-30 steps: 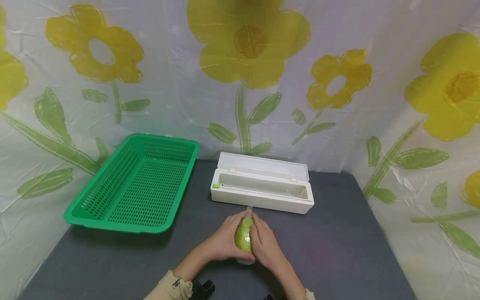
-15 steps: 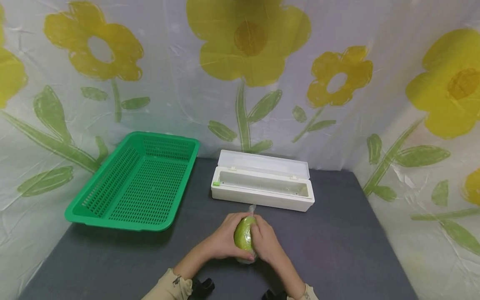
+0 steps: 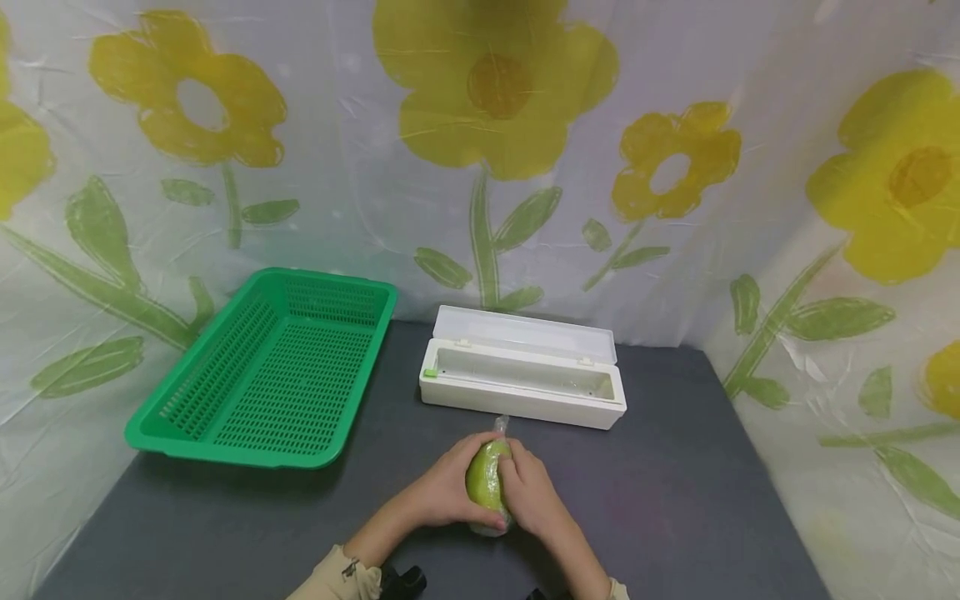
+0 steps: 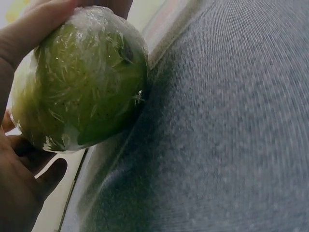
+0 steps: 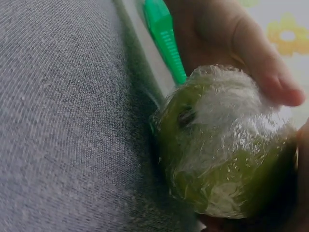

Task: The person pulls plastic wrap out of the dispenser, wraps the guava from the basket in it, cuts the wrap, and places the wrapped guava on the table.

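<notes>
On the dark grey table (image 3: 675, 517), seen from the head camera, we hold a green fruit wrapped in clear film (image 3: 487, 483) between both hands, near the front edge; our left hand (image 3: 442, 492) cups its left side with fingers curled round it, and our right hand (image 3: 528, 496) closes on its right side the same way; a twisted tail of film sticks up at the far end of the fruit. Just beyond it lies a white dispenser box (image 3: 522, 382) with its lid open, and to the left, well apart, sits a green perforated basket (image 3: 262, 371); a flower-printed sheet (image 3: 480, 150) hangs behind.

From the left wrist, we see the wrapped fruit (image 4: 82, 79) filling the upper left, resting against the grey cloth surface (image 4: 217, 135); our left hand's fingers (image 4: 29, 29) curve over its top, and the palm lies below it.

From the right wrist, the fruit (image 5: 224, 145) shows its dark stem end and wrinkled film; the left hand (image 5: 231, 43) wraps round its far side, with the basket's green rim (image 5: 164, 34) behind; our own right fingers are barely visible at the edge.
</notes>
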`<state>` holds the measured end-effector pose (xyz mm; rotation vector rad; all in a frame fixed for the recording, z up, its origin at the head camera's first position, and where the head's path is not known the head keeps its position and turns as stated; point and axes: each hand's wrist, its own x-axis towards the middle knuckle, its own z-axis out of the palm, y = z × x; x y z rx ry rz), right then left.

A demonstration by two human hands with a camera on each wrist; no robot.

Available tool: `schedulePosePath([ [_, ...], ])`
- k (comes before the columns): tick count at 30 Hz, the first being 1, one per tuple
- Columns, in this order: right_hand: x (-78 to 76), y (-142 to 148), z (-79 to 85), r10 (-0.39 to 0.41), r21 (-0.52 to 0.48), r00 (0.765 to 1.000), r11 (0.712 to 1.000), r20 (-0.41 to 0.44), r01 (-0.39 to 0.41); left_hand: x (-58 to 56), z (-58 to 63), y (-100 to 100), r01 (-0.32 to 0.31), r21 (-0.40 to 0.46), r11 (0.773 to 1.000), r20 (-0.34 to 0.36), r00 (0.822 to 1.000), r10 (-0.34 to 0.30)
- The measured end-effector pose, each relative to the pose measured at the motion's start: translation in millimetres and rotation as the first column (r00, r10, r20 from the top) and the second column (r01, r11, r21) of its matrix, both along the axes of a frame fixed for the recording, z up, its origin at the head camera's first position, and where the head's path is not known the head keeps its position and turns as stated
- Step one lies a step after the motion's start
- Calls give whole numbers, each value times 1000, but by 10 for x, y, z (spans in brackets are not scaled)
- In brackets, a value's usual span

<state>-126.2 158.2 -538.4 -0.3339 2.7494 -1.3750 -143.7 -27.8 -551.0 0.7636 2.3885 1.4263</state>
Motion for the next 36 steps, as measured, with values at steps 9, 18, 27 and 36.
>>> schedulePosePath([
  [9,14,-47,12,57,122,979,992,-195,-34,17,14,24,-3,-19,1000,-17,1000,2],
  [18,-9,-92,37,-11,147,987,988,-160,35,57,14,27,-14,-1,1000,-28,1000,14],
  [27,-45,-45,0,-5,-59,1000,998,-15,4,92,-18,9,-7,1,1000,-67,998,7],
  [36,-2,-82,-19,0,-12,994,1000,-112,-1,94,14,20,-11,7,1000,-54,998,12],
])
